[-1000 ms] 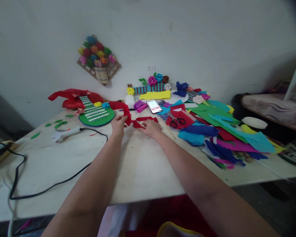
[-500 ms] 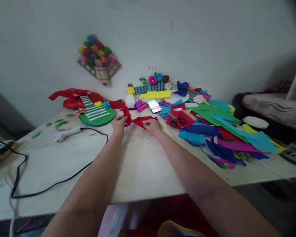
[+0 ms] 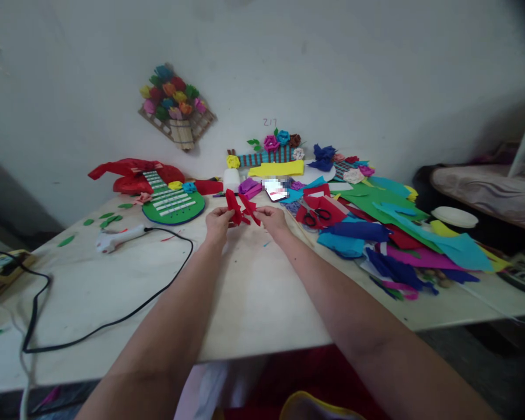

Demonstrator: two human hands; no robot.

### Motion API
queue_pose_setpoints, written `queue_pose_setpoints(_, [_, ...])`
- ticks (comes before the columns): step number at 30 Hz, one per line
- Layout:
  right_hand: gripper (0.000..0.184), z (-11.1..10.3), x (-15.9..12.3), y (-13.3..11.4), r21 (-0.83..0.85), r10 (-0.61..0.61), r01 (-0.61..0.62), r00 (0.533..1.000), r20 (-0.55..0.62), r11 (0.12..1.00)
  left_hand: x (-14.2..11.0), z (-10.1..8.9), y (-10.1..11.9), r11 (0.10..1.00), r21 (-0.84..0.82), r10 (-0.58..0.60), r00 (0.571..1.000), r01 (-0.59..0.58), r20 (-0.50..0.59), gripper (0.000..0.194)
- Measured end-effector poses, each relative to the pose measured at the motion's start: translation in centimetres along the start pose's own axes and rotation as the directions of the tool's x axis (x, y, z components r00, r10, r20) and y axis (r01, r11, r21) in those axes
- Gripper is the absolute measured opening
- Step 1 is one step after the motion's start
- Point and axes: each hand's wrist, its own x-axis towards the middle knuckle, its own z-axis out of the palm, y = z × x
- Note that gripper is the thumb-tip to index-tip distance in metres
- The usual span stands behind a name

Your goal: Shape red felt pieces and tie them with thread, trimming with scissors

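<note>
Above the middle of the table, a folded piece of red crepe paper (image 3: 233,205) is pinched in my left hand (image 3: 219,223). My right hand (image 3: 272,219) grips red paper (image 3: 248,206) just to the right, its fingers closed on the edge. The two red parts meet or overlap low between my hands; whether they are one strip I cannot tell. A phone (image 3: 275,189) lies beyond my right hand. Scissors with black handles (image 3: 317,217) rest on red paper to the right.
Left of my arms lie a glue gun (image 3: 120,236) with a looping black cord, green paper leaves (image 3: 110,221) and a green guitar-shaped piece (image 3: 170,204). Colourful paper sheets (image 3: 380,233) pile up on the right. A power strip (image 3: 6,271) sits at the left edge.
My hands have come closer together, the left one moving right. The red paper, stretched out sideways before, now stands folded up between them.
</note>
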Motion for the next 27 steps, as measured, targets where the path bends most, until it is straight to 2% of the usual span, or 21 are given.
queue_pose_setpoints(5, [0.022, 0.3, -0.5, -0.9, 0.062, 0.024, -0.025, 1.0, 0.012, 0.998, -0.6, 0.7, -0.1, 0.999, 0.026, -0.038, 0.998, 0.036, 0.058, 0.027])
queue_pose_setpoints(12, [0.02, 1.2, -0.3, -0.3, 0.088, -0.047, 0.053, 0.997, -0.063, 0.995, -0.9, 1.1, -0.4, 0.999, 0.047, -0.026, 0.991, 0.02, 0.134, 0.024])
queue_pose_setpoints(23, [0.024, 1.4, 0.3, 1.1, 0.017, 0.068, -0.067, 0.996, -0.062, 0.998, -1.6, 1.9, -0.1, 0.998, 0.007, -0.057, 0.983, 0.057, 0.172, 0.023])
queue_pose_setpoints(27, [0.027, 1.5, 0.5, 1.3, 0.055, 0.099, -0.095, 0.991, -0.089, 0.994, -1.7, 2.0, -0.2, 0.997, 0.041, -0.076, 0.981, 0.07, 0.176, 0.025])
